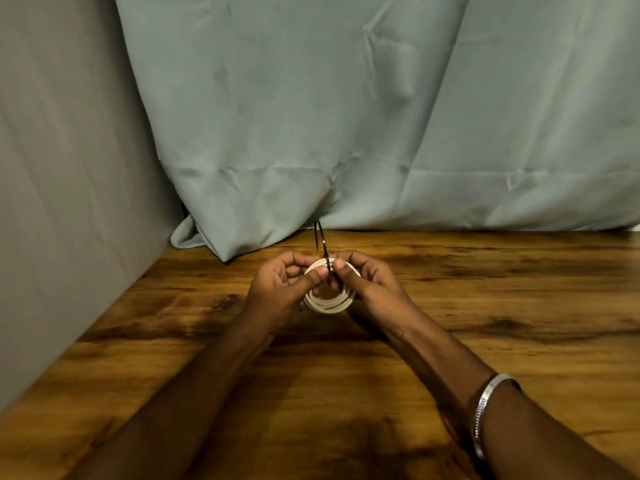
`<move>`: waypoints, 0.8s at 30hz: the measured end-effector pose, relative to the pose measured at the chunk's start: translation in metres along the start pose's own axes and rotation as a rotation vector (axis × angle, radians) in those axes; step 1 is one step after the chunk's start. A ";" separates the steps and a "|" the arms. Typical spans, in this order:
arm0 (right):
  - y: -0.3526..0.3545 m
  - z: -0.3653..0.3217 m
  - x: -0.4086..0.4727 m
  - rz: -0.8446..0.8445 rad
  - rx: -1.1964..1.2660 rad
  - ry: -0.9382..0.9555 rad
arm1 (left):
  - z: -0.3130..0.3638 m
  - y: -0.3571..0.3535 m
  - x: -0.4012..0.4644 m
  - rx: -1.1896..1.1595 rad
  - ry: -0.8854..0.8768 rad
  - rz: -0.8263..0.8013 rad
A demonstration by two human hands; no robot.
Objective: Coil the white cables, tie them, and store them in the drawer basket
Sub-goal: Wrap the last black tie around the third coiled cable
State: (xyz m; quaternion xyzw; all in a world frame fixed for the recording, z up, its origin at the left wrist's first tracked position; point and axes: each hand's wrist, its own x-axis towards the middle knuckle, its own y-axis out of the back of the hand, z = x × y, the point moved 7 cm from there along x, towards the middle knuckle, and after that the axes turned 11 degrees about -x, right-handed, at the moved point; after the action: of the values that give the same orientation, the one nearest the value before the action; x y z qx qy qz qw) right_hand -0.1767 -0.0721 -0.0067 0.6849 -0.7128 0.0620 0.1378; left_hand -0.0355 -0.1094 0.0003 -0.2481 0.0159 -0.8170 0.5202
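Holding white cable coil [329,303] just above worktop [450,306], left hand [284,289] and right hand [367,282] both pinching coil at black tie [323,251]. Light, springy stuff; grip across loops near tie or they'll pop loose.

White cable [329,303] coiled in a ring, black tie [323,247] looped across it

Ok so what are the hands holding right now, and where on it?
Both hands hold the coiled white cable at its upper rim, left hand and right hand pinching the black tie wrapped there.
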 end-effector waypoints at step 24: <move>0.039 -0.029 -0.009 0.469 -0.543 0.127 | 0.020 -0.047 -0.026 0.796 -0.520 -0.229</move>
State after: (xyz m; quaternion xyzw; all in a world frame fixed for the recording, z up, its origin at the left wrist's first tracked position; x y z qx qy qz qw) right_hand -0.2116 -0.0533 0.0218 0.4360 -0.8310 -0.0572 0.3405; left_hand -0.0575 -0.0612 0.0215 -0.2261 -0.4556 -0.7226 0.4681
